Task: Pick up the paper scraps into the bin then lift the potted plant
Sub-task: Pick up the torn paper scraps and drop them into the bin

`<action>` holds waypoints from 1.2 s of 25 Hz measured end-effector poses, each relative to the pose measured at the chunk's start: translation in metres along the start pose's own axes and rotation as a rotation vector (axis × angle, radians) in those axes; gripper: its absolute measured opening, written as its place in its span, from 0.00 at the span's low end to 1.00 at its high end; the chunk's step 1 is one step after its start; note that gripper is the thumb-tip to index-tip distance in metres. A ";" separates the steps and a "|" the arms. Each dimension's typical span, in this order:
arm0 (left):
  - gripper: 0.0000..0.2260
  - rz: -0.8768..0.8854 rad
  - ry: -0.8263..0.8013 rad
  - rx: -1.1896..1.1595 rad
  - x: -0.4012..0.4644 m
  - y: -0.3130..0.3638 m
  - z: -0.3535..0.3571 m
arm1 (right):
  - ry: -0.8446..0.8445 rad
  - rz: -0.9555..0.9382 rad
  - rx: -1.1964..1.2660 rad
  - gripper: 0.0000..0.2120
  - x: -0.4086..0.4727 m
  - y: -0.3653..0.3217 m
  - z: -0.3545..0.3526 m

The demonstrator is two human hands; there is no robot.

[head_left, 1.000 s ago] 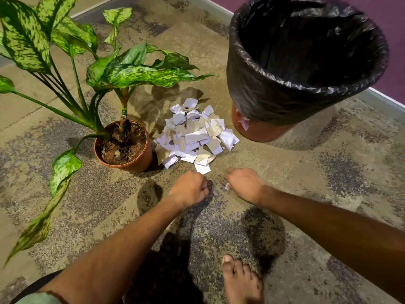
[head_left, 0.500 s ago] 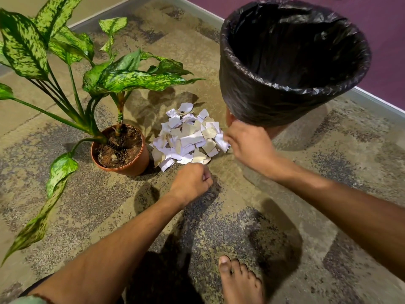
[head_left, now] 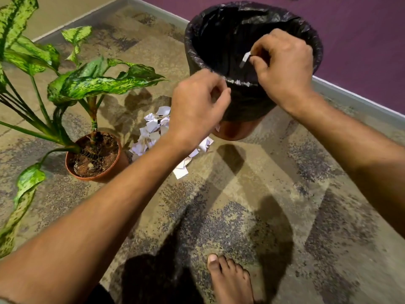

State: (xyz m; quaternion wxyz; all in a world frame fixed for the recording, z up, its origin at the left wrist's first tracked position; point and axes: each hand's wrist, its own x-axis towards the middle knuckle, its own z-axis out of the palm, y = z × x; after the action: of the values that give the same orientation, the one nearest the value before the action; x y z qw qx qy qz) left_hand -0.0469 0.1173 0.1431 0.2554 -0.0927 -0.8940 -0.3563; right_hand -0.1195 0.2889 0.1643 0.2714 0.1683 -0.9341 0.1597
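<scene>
Fingertips of the right hand [head_left: 282, 62] pinched a white paper scrap [head_left: 244, 59] over the bin [head_left: 247, 99] mouth. Left hand [head_left: 197, 108], fingers curled near the bin's near rim; whether it held anything I cannot tell. Remaining paper scraps [head_left: 151, 132] lay between the potted plant [head_left: 96, 156], left, and the bin.

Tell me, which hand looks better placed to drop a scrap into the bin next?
Right. The right hand is already over the bin opening, pinching a paper scrap in its grip. The left hand hovers outside the rim, above the scrap pile; whether it holds anything isn't clear.
</scene>
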 end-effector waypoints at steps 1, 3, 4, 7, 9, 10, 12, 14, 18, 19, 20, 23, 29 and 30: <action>0.07 0.015 0.013 0.022 0.013 0.005 -0.001 | -0.010 0.012 -0.016 0.09 -0.001 0.003 0.001; 0.07 0.035 0.006 0.091 0.034 0.010 -0.001 | -0.016 0.025 -0.019 0.09 -0.004 0.005 0.003; 0.09 0.033 -0.008 0.118 0.041 0.010 -0.001 | -0.018 0.023 -0.005 0.09 -0.006 0.005 0.004; 0.15 0.037 -0.052 0.114 0.043 0.006 -0.001 | -0.024 -0.008 0.023 0.10 -0.010 -0.001 0.005; 0.15 0.071 -0.068 0.094 0.035 0.000 -0.004 | 0.016 -0.043 0.036 0.11 -0.012 -0.006 0.005; 0.15 0.098 -0.075 0.102 0.028 -0.004 -0.006 | 0.050 -0.069 0.045 0.11 -0.014 -0.010 0.005; 0.14 0.156 -0.096 0.138 0.012 -0.015 -0.009 | 0.096 -0.132 0.087 0.11 -0.019 -0.020 0.006; 0.13 0.180 -0.128 0.149 -0.012 -0.028 -0.012 | 0.085 -0.195 0.139 0.10 -0.028 -0.032 0.011; 0.10 0.055 -0.257 0.214 -0.069 -0.070 -0.018 | -0.096 -0.287 0.180 0.09 -0.048 -0.058 0.039; 0.11 -0.013 -0.296 0.227 -0.080 -0.083 -0.020 | -0.141 -0.322 0.171 0.10 -0.053 -0.062 0.049; 0.11 -0.078 -0.331 0.242 -0.088 -0.097 -0.021 | -0.175 -0.363 0.151 0.10 -0.058 -0.066 0.060; 0.19 -0.273 -0.446 0.324 -0.106 -0.131 -0.023 | -0.440 -0.359 0.062 0.22 -0.066 -0.070 0.100; 0.37 -0.501 -0.650 0.344 -0.130 -0.172 -0.019 | -1.003 -0.212 -0.060 0.55 -0.068 -0.053 0.170; 0.40 -0.525 -0.663 0.328 -0.131 -0.176 -0.017 | -1.039 -0.204 -0.046 0.56 -0.065 -0.050 0.179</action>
State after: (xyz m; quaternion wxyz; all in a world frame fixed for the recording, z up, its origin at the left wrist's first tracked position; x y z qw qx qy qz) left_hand 0.0099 -0.0202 -0.0187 -0.1326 0.0697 -0.9653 -0.2137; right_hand -0.1285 0.1894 -0.0056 -0.2092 0.3091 -0.9277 0.0074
